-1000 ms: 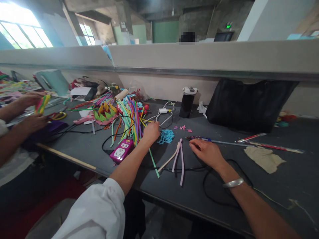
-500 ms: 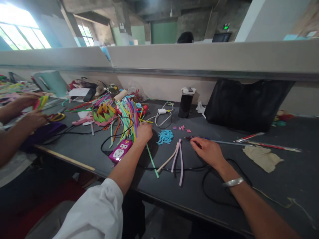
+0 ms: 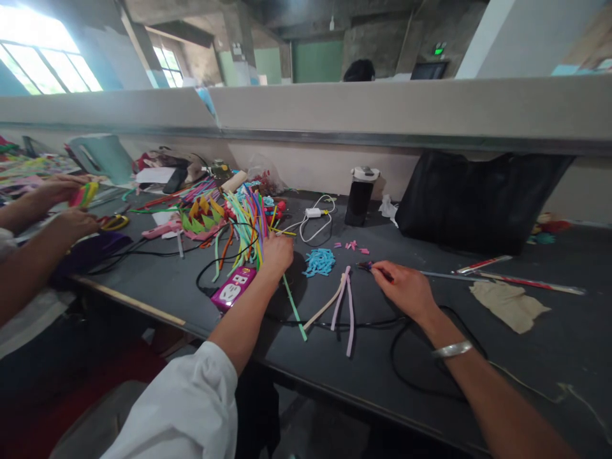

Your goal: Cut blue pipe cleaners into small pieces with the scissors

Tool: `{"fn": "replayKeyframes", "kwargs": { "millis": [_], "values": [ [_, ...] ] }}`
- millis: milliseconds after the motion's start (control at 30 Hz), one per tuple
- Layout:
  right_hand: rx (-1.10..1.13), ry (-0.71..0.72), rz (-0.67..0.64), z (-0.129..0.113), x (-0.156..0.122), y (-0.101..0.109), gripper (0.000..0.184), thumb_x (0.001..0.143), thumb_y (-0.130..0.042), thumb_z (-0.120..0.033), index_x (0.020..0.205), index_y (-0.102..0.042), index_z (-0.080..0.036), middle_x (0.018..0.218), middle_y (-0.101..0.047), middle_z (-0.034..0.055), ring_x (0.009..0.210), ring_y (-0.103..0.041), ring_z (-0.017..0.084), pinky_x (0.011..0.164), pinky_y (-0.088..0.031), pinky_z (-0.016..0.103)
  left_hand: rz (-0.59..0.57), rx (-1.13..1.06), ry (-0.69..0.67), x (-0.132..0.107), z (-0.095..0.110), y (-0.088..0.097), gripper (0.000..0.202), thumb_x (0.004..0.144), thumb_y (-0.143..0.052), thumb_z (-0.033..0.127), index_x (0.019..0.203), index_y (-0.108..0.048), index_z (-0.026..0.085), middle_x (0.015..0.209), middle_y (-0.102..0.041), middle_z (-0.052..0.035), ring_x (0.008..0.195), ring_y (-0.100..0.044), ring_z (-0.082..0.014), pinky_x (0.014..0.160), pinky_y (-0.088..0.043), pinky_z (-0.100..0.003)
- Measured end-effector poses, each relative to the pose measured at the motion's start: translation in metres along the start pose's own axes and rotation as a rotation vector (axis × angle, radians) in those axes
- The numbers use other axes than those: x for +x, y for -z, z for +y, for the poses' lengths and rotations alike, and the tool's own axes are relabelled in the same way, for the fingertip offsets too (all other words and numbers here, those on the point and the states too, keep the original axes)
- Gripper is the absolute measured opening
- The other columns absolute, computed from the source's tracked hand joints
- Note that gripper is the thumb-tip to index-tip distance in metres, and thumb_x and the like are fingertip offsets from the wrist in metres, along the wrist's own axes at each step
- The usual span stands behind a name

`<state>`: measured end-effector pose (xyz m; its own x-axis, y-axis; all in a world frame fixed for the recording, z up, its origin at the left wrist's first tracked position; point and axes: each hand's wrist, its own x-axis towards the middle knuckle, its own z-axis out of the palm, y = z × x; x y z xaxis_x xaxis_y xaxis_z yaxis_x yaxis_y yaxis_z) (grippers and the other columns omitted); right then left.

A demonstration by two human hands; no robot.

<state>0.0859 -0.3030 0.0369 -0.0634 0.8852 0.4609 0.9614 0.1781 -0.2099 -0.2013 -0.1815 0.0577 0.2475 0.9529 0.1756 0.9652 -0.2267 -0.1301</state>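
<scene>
Compared with a second ago, the left hand [image 3: 277,253] sits closer to the bundle of coloured stems [image 3: 248,220], and the right hand [image 3: 406,287] now grips the small tool [image 3: 375,268].

Head view: the left hand is curled at the bundle's near ends, over a green stem [image 3: 292,306]; whether it grips anything is hidden. The right thumb and fingers pinch the tool, which lies on the dark table [image 3: 526,357] just beside the pink stems [image 3: 345,299]. A co-worker's hands [image 3: 71,223] are at far left.

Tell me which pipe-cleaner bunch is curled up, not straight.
The light blue bunch, lying between left hand and right hand. The multicolour bunch at the left hand and the pink stems are long, straight strands.
</scene>
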Motion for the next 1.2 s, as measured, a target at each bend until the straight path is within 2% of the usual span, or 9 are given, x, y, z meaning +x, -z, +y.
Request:
{"fn": "replayKeyframes", "kwargs": {
  "millis": [100,300,400,500,633,767,900,1067,1200],
  "values": [
    [-0.001,0.003,-0.012,0.0,0.0,0.0,0.025,0.09,-0.045,-0.037,0.093,-0.068,-0.027,0.085,-0.074,-0.0026,0.072,-0.068,0.015,0.059,-0.042,0.025,-0.023,0.003,0.007,0.0,-0.002,0.002,0.029,0.078,-0.044,0.012,0.089,-0.071,0.015,0.092,-0.067,-0.0158,0.104,-0.054,-0.0311,0.083,-0.041,-0.041],
    [0.013,0.029,-0.012,-0.001,0.0,0.0,0.026,0.091,-0.045,-0.036,0.095,-0.068,-0.027,0.085,-0.074,-0.0025,0.074,-0.068,0.015,0.061,-0.043,0.025,-0.033,-0.018,-0.003,0.001,-0.002,0.004,0.03,0.078,-0.043,0.012,0.093,-0.069,0.017,0.095,-0.067,-0.0148,0.104,-0.055,-0.0293,0.084,-0.04,-0.04],
    [0.021,0.01,-0.021,-0.003,0.0,0.001,0.024,0.091,-0.046,-0.035,0.094,-0.068,-0.028,0.088,-0.074,-0.0039,0.076,-0.068,0.015,0.062,-0.044,0.025,0.027,-0.032,-0.035,0.001,0.001,0.005,0.033,0.082,-0.039,0.011,0.098,-0.067,0.017,0.1,-0.066,-0.0144,0.104,-0.054,-0.0289,0.087,-0.04,-0.042],
    [0.035,0.018,-0.038,-0.005,-0.001,0.002,0.023,0.091,-0.047,-0.035,0.094,-0.068,-0.028,0.089,-0.073,-0.0039,0.077,-0.068,0.015,0.062,-0.044,0.025,0.106,-0.061,0.005,0.002,0.003,0.009,0.034,0.083,-0.039,0.011,0.102,-0.066,0.018,0.103,-0.064,-0.0138,0.105,-0.053,-0.0293,0.087,-0.04,-0.042],
    [0.059,0.096,-0.078,-0.008,-0.002,0.001,0.025,0.091,-0.046,-0.036,0.096,-0.068,-0.028,0.09,-0.073,-0.0024,0.077,-0.068,0.014,0.063,-0.045,0.025,0.176,-0.156,0.05,0.001,-0.003,0.025,0.034,0.083,-0.042,0.012,0.105,-0.066,0.02,0.105,-0.064,-0.0108,0.107,-0.053,-0.0286,0.09,-0.04,-0.041],
    [0.052,0.106,-0.094,-0.009,-0.003,-0.002,0.024,0.091,-0.046,-0.036,0.098,-0.068,-0.028,0.09,-0.074,-0.0037,0.077,-0.068,0.014,0.063,-0.045,0.025,0.197,-0.329,0.035,-0.002,-0.025,0.045,0.032,0.083,-0.042,0.015,0.103,-0.067,0.018,0.106,-0.067,-0.0064,0.101,-0.058,-0.0206,0.09,-0.043,-0.03],
    [0.058,0.101,-0.088,-0.008,-0.004,-0.003,0.024,0.091,-0.046,-0.036,0.099,-0.068,-0.028,0.09,-0.074,-0.0035,0.078,-0.068,0.014,0.065,-0.046,0.025,0.124,-0.234,-0.045,0.0,-0.043,0.047,0.031,0.081,-0.043,0.016,0.098,-0.07,0.019,0.1,-0.069,-0.0064,0.095,-0.059,-0.0206,0.085,-0.044,-0.03],
    [0.067,0.107,-0.089,-0.007,-0.003,-0.002,0.025,0.091,-0.046,-0.035,0.098,-0.069,-0.027,0.091,-0.074,-0.0024,0.079,-0.068,0.014,0.067,-0.047,0.025,-0.03,0.044,-0.262,0.007,-0.047,0.024,0.033,0.079,-0.044,0.009,0.096,-0.07,0.02,0.102,-0.066,-0.0106,0.106,-0.054,-0.0263,0.091,-0.04,-0.039],
    [0.069,0.101,-0.079,-0.007,-0.002,-0.001,0.026,0.091,-0.045,-0.035,0.098,-0.069,-0.027,0.092,-0.074,-0.0014,0.081,-0.068,0.015,0.067,-0.047,0.025,-0.104,0.106,-0.316,0.013,-0.046,0.011,0.029,0.078,-0.044,0.007,0.089,-0.07,0.016,0.1,-0.066,-0.0146,0.108,-0.053,-0.0285,0.091,-0.038,-0.041]
  ]
}}
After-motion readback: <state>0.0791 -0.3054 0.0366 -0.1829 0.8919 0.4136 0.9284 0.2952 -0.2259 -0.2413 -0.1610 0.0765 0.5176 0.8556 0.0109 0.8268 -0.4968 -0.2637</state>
